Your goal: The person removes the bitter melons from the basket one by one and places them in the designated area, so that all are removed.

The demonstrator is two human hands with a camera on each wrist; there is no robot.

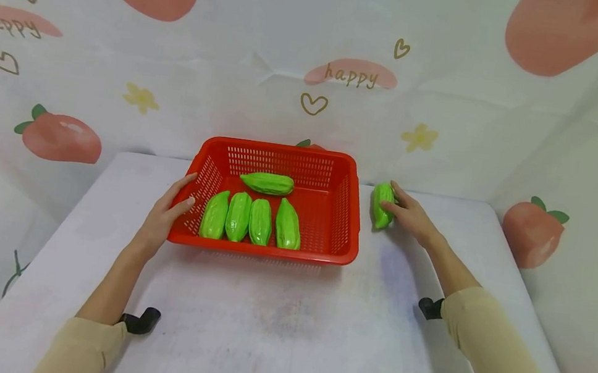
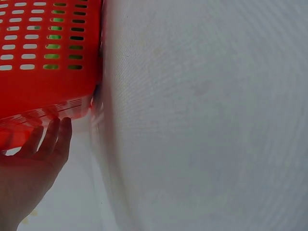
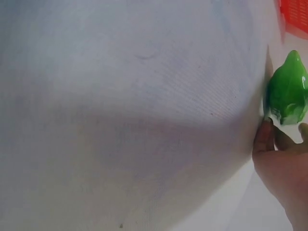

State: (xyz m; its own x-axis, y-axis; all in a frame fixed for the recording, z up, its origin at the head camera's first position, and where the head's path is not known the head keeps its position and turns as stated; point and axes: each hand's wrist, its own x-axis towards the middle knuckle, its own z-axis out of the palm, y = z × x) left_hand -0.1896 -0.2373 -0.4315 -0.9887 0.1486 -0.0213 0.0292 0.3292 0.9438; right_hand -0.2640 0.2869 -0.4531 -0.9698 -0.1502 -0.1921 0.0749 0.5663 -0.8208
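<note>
A red plastic basket (image 1: 269, 250) stands near the back of the table. Inside it, several glossy green ridged gourds (image 1: 238, 216) lie along the near side, and one more gourd (image 1: 267, 183) lies crosswise behind them. My left hand (image 1: 163, 219) touches the basket's left side, its thumb at the rim; in the left wrist view, outstretched fingers (image 2: 61, 137) rest against the outer wall. To the right of the basket, my right hand (image 1: 410, 216) holds another green ridged gourd (image 1: 381, 206) between thumb and fingers, close to the table. The right wrist view shows fingertips at this gourd's (image 3: 288, 91) blunt end.
A white cloth with fruit prints (image 1: 264, 101) hangs directly behind the table and along both sides. The white tabletop (image 1: 281, 333) extends in front of the basket. Black wrist straps (image 1: 142, 321) stick out at both sleeve cuffs.
</note>
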